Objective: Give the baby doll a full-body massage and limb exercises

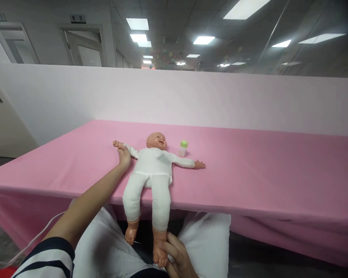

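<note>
A baby doll (153,162) in a white outfit lies on its back on the pink-covered table, its legs hanging over the front edge. At the doll's outstretched arm on the left, my left hand (124,156) is closed around the wrist and sleeve; the fingers are partly hidden. Below the table edge my right hand (178,255) grips the doll's bare foot on the right, fingers around the ankle and sole. The doll's other foot (131,232) dangles free above my lap. Beside the doll's head stands a small clear bottle with a green cap (183,148).
A pink cloth (263,173) covers the wide table and drapes over its front. Behind it runs a low white partition (191,98) with glass above. A white cable (37,235) trails at the lower left, near a red object (10,272).
</note>
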